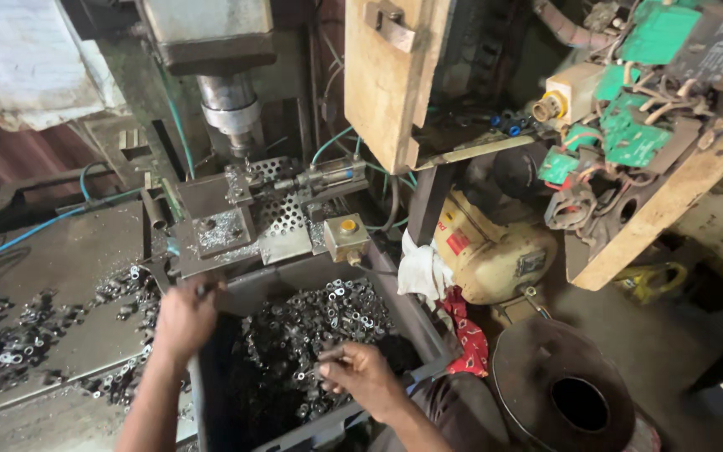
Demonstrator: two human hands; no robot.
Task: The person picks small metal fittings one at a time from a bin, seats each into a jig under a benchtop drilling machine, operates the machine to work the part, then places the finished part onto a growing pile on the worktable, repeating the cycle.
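A dark metal bin (416, 311) in front of me is full of small shiny metal rings (328, 314). My right hand (360, 372) rests on the pile with its fingers closed around a few rings. My left hand (184, 318) is raised at the bin's left rim, fingers pinched on something small near the edge of the drill jig (226, 226); what it grips is too small to make out. Above the jig hangs the drill spindle (232, 113).
More rings lie scattered on the grey steel table (69, 251) at left. A small box with a yellow button (346, 237) sits beside the jig. At right stand a cream motor (491, 251), rags, a wooden board with green electrical parts (638, 125) and a black round drum (562, 393).
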